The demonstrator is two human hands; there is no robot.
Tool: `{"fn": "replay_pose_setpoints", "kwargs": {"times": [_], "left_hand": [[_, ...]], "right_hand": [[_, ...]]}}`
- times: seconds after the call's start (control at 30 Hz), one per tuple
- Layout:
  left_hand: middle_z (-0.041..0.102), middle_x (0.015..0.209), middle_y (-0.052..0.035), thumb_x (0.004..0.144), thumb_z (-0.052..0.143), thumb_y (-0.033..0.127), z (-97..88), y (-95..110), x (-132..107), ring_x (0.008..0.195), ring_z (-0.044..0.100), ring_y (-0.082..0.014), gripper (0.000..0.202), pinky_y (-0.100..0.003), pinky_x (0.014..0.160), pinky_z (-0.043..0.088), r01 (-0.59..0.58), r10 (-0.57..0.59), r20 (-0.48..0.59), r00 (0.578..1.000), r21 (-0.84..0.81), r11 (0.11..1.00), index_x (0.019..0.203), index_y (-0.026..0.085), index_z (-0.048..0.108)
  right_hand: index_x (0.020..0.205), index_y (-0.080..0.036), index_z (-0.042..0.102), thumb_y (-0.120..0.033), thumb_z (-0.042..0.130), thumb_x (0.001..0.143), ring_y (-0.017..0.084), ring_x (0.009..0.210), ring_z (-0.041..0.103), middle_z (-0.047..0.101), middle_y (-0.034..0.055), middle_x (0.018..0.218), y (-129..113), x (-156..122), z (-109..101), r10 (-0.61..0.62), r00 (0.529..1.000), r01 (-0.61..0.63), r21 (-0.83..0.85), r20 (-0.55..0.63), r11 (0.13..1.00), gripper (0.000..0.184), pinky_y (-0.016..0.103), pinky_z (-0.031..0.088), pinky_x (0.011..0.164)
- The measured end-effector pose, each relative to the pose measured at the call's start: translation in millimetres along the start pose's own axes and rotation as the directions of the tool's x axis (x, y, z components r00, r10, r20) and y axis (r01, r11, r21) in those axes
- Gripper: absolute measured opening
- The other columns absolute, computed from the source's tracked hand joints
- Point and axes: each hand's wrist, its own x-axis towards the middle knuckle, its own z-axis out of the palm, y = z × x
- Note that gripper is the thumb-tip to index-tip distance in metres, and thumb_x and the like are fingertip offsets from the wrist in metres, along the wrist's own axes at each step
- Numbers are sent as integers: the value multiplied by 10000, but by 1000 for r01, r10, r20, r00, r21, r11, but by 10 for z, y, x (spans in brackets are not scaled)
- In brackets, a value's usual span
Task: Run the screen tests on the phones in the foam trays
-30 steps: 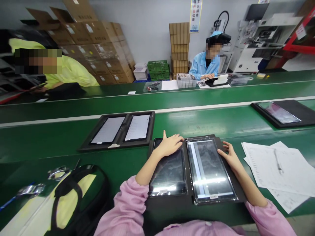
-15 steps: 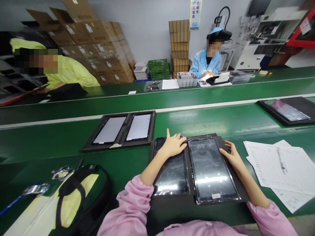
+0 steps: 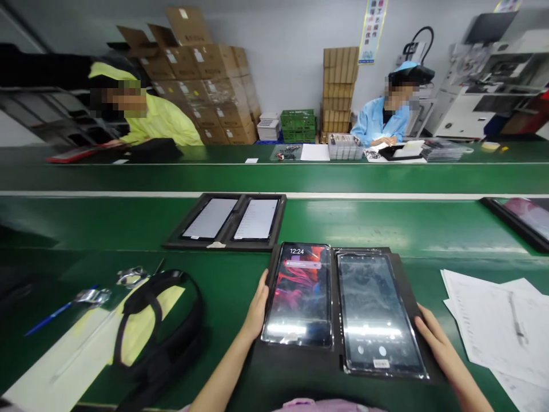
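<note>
Tablets were the work at this moment: two flat black glass-fronted tablets lay side by side in a black two-pocket foam tray [image 3: 295,366] in the lower middle of the frame, on the green conveyor table [image 3: 377,223]. The left tablet with the lit red and blue lock screen [image 3: 300,294] was switched on and showed a clock at its top. The right tablet with the dark screen [image 3: 377,312] showed only ceiling reflections and a small white sticker near its lower edge, so as far as I could judge one unit was woken and the other was not yet.

The left hand [image 3: 256,312] rested against the left edge of the tray, beside the lit tablet, fingers loosely together and not closed around anything. The right hand [image 3: 431,335] lay at the right edge of the tray, fingers relaxed and flat, also gripping nothing.

A second black tray with two pale-screened tablets [image 3: 231,220] stood just above, in the middle of the frame, and it was not touched. White printed papers with a pen [image 3: 493,320] were at the lower right, and a black strap over yellow and white sheets [image 3: 150,326] at the lower left. Two other persons sat at the far side of the line, in the upper part of the frame.
</note>
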Motion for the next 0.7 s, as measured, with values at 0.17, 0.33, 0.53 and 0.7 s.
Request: {"fn": "replay_pose_setpoints", "kwargs": {"times": [0.17,0.33,0.53,0.7], "left_hand": [[158,1642,-46,899,328,761,153,26,-297,1510,144,-254,802,-408,1248,157,13,-10,19,1000,-175,984,1484,222,425],[366,1567,-31,948,323,690,155,48,-510,1508,163,-242,673,-440,1264,62,-51,49,-22,999,-112,992,1436,261,502],[336,1559,-92,960,285,656,100,-15,-456,1459,298,-263,668,-444,1241,196,16,-25,-107,994,-77,997,1441,224,457],[395,1465,-141,967,266,576,91,-103,-484,1428,319,-288,648,-546,1217,184,104,-91,-75,993,201,974,1479,191,367]], "right_hand": [[1295,-272,630,-785,629,691,297,1433,320,479,-1,1469,30,-215,-34,100,995,-101,101,13,990,793,362,291,1196],[1309,-306,640,-748,725,601,337,1373,410,510,-27,1436,69,-381,-129,325,945,-306,224,-49,925,839,359,521,1032],[1294,-289,649,-751,698,636,340,1331,467,566,-13,1377,225,-354,-162,325,942,-308,163,-87,937,806,372,539,1013],[1054,-275,726,-791,638,678,322,1391,392,595,-5,1344,255,-414,-124,285,945,-275,86,-159,958,645,397,334,1193]]}}
